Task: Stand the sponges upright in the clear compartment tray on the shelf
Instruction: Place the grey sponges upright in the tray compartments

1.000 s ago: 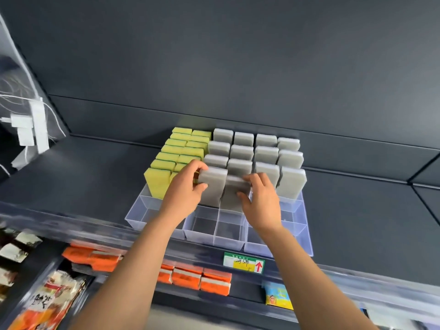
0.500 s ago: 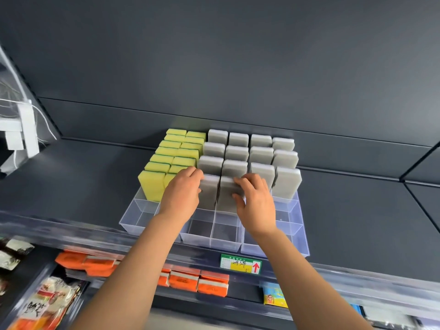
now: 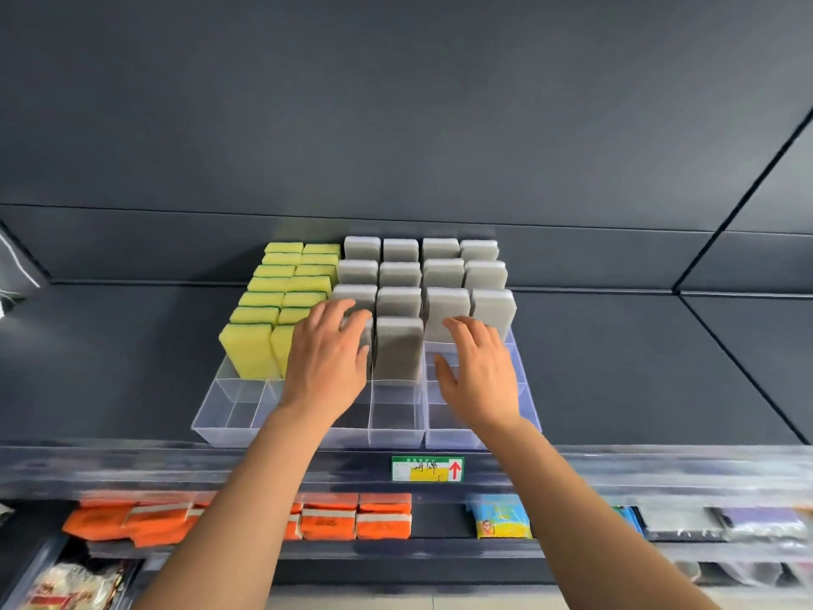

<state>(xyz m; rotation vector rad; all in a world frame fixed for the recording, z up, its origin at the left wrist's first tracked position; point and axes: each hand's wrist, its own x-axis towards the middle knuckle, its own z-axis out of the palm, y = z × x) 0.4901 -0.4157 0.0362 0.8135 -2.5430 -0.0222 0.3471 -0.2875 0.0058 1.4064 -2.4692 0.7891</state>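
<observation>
A second ago each hand was pressing a grey sponge down into the clear tray (image 3: pixel 228 416) on the shelf (image 3: pixel 132 345); now both sponges stand upright in their slots and both hands have let go. The grey sponge (image 3: pixel 398 350) in the middle stands free at the front of its column. Its neighbour (image 3: pixel 368 339) is mostly hidden behind the left hand (image 3: pixel 327 363), which is open with fingers spread, the fingertips resting against that sponge's top as if steadying it. The right hand (image 3: pixel 479 376) is open too, fingers relaxed and holding nothing, its fingertips in front of the next grey sponge (image 3: pixel 446 308); whether they touch it I cannot tell. Yellow sponges (image 3: pixel 248 354) fill the left columns. This pair looks placed, though the front compartments have yet to get sponges.
</observation>
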